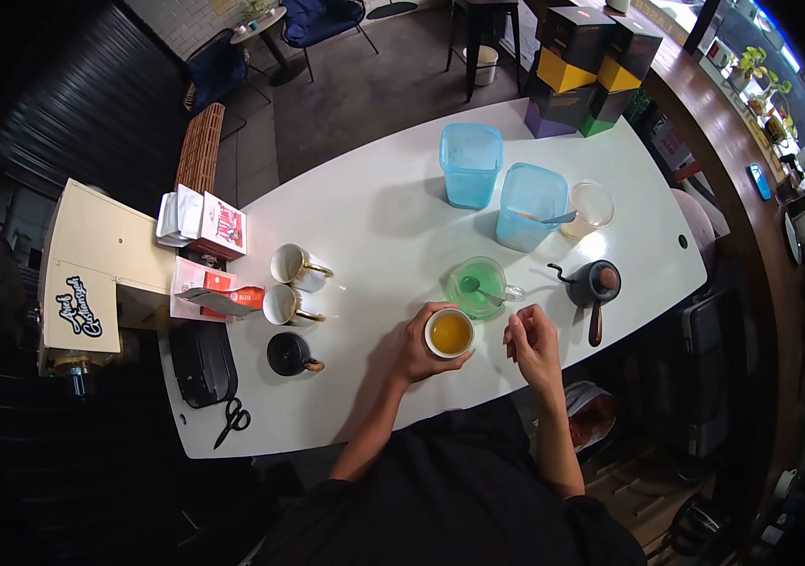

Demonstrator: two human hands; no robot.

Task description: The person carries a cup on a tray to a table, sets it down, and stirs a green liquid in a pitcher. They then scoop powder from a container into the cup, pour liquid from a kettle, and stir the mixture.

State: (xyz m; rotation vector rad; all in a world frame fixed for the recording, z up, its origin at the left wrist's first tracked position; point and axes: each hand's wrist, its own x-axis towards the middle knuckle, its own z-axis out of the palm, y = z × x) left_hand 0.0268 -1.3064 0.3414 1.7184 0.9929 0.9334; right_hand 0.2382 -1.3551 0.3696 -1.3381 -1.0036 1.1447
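Observation:
My left hand (418, 354) is wrapped round a small white cup (449, 334) of yellow-brown liquid, near the table's front edge. Just right of it, my right hand (534, 347) is raised with its fingers curled; whether anything is between them is too small to tell. Beyond both hands stands a clear glass cup (478, 287) with green liquid and a spoon resting in it. A black pot-like grinder (596, 283) with a crank and wooden handle is right of my right hand.
Two blue containers (471, 165) and a clear plastic cup (591, 206) stand farther back. Two mugs (298, 268), a black cup (287, 354), scissors (232, 422) and packets (223, 300) are at left. Stacked boxes (572, 71) occupy the far end of the white table (365, 208).

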